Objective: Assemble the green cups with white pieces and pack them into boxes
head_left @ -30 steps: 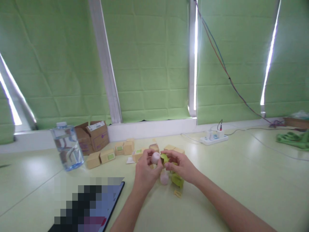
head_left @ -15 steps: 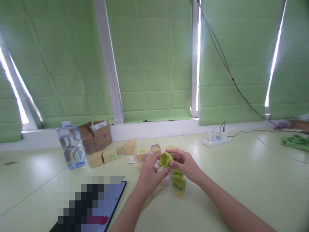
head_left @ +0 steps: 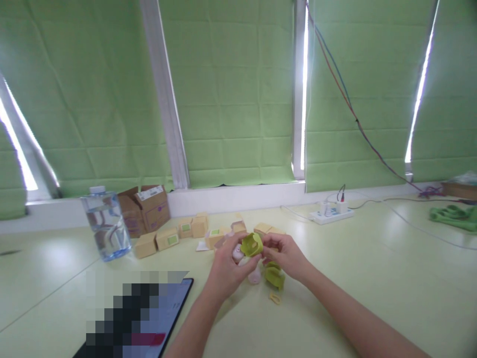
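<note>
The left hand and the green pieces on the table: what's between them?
In the head view, a pale pinkish ball shows between the left hand and the green pieces on the table.

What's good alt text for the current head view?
A person's left hand holds a hollow yellow-green piece and a pale pink ball above a pale table, the right hand close beside. More green pieces lie below the hands; small cardboard boxes, a water bottle and a power strip sit beyond.
</note>
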The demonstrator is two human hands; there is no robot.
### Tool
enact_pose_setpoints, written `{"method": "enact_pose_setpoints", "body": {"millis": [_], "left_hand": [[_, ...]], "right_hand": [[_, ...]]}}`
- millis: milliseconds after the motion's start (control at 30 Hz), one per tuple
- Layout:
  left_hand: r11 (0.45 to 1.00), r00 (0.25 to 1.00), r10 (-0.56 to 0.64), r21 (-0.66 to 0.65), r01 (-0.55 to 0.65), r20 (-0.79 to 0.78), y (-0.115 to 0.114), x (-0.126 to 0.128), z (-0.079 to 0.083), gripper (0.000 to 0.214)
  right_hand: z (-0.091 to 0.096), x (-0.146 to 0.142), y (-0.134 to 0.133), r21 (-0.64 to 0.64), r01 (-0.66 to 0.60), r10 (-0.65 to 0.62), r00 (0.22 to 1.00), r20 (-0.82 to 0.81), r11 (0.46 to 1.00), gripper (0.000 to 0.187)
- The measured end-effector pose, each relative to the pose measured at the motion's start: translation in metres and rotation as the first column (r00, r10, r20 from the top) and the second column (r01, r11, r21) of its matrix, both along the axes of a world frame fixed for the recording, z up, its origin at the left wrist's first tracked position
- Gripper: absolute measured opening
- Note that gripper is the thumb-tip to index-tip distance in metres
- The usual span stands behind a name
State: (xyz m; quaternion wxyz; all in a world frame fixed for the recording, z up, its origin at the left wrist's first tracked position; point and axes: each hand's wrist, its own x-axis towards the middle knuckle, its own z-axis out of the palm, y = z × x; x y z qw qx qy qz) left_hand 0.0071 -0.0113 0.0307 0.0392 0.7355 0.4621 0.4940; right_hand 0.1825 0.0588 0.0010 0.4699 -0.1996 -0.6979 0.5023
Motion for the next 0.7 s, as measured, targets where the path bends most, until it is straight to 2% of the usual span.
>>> {"method": "enact_pose_setpoints", "body": {"millis": [233,433,533,700], "left_hand": [[0.998,0.995,-0.006,-0.067,-0.001,-0.096,-0.0022,-0.0032,0.0029,0.033],[0.995,0.993,-0.035,-0.094,0.024,-0.113,-0.0015,-0.0036,0.0015,0.035],[0.996,0.992,-0.023,-0.086,0.012,-0.123,0.0002,-0.0050,-0.0003,0.039],[1.000,0.998,0.004,-0.004,-0.004,-0.068,0.0014,-0.0062,-0.0015,0.041]], "right_hand": [[-0.0003,0.0012,-0.0056,0.112,0.039,-0.044,0.998,0.047,0.993,0.027],[-0.0035,-0.0008,-0.0048,0.107,0.043,-0.043,0.999,-0.003,0.993,0.025],[-0.0030,-0.0012,-0.0034,0.030,0.011,-0.011,1.000,-0.029,0.999,0.028],[0.0039,-0.0009,-0.0047,-0.165,-0.169,0.151,0.982,-0.113,0.972,0.034]]}}
